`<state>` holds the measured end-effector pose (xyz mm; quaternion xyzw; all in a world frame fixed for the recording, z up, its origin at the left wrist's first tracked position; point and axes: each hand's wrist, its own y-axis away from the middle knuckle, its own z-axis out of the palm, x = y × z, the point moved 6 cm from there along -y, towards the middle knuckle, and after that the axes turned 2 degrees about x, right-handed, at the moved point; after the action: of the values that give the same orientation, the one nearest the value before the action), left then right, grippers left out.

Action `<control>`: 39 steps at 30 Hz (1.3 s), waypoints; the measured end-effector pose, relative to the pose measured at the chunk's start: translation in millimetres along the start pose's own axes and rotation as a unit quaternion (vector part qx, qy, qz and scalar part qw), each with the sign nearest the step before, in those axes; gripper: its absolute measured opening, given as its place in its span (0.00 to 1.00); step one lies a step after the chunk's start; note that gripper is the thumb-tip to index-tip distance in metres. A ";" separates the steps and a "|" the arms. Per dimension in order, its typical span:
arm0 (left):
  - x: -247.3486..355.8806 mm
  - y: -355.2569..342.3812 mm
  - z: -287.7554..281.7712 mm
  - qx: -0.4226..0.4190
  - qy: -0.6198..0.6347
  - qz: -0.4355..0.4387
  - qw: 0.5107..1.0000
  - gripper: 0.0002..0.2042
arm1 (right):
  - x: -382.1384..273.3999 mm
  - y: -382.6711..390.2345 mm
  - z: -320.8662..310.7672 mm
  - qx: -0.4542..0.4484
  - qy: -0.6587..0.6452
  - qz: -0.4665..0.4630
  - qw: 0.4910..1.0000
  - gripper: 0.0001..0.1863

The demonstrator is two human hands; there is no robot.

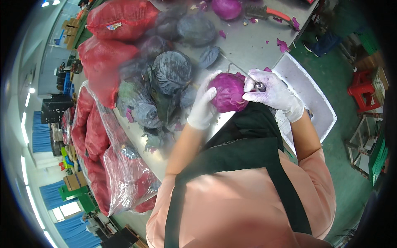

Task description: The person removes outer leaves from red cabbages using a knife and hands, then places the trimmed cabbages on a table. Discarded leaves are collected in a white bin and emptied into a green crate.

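Observation:
A peeled red cabbage (228,93), bright purple and glossy, is held up in front of my apron. My white-gloved left hand (204,101) grips it from the left side, thumb across its near face. On its right side, my gloved right hand (271,91) is closed round a thin metal tool (247,75), thumb touching the cabbage. The tool's long narrow shaft points up and left behind the cabbage; its exact kind is unclear. Unpeeled cabbages (173,72) with dull bluish outer leaves are heaped on the metal table (244,45), left of my hands.
Red mesh sacks (108,53) line the table's left side, others under clear plastic film (128,177). Another peeled cabbage (226,8) and an orange-handled knife (269,13) lie at the far end. A white foam box (326,111) stands at my right; a red stool (360,91) is beyond.

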<state>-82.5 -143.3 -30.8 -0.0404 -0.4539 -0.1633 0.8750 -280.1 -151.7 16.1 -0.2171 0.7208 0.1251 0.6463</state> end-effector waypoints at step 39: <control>25.1 0.8 70.7 -0.122 -0.221 -0.136 0.958 0.31 | 85.2 -159.9 -159.2 0.119 -0.561 0.099 0.813 0.18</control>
<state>-124.0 -133.3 30.9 -0.1197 -0.6142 -0.3217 0.7106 -349.9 -377.7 -30.6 0.0421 0.2594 0.2017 0.9435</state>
